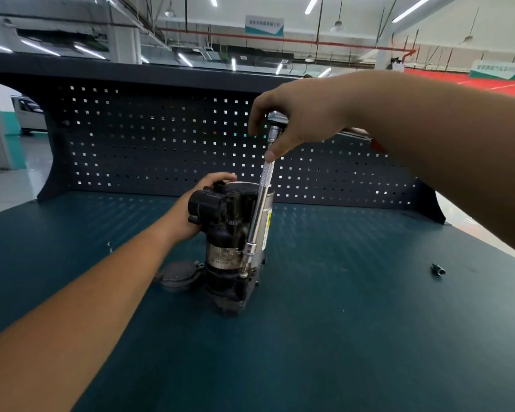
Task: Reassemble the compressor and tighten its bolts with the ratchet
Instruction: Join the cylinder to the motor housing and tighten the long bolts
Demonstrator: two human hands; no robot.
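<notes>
Lying flat on the worktop [339, 337], a round dark cover [179, 276] sits just left of the compressor [235, 242], which stands upright mid-worktop; a small black part [438, 269] rests well apart near the right edge. The left hand [197, 206] reaches in low, fingers [220, 176] curled round the compressor's top. The right hand [295, 120], arm raised, grips the ratchet [275, 115] head, thumb pressing its long extension [260, 200], whose socket [249, 249] sits low on the compressor's front.

Desk [339, 337]: dark teal top.
On it: upright compressor [235, 251], round cover [179, 275] beside it, small black fitting [438, 269] well apart.
</notes>
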